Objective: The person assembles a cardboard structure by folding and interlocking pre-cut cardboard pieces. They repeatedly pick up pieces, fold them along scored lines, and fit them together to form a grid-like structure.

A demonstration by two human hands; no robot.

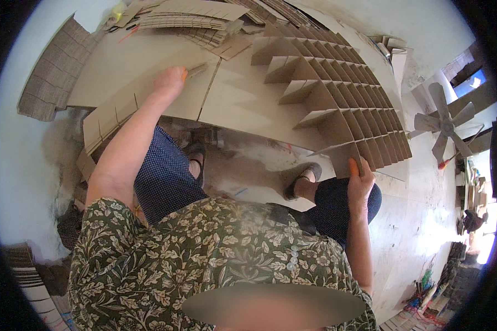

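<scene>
A cardboard divider grid of interlocked slotted strips lies on the right half of the table, with several flaps fanning out on its left side. My right hand is closed on the grid's near corner, thumb on the facing panel. Over the left half of the table, my left hand is closed on a narrow cardboard strip, seen nearly edge-on; its fingers are partly hidden behind the wrist. Below my left forearm, slotted cardboard strips rest at the table's near left edge.
Stacked cardboard strips lie along the table's far side. A cardboard stack stands at the far left. The pale table has a seam across it. To the right are a fan and a bundle of coloured wires.
</scene>
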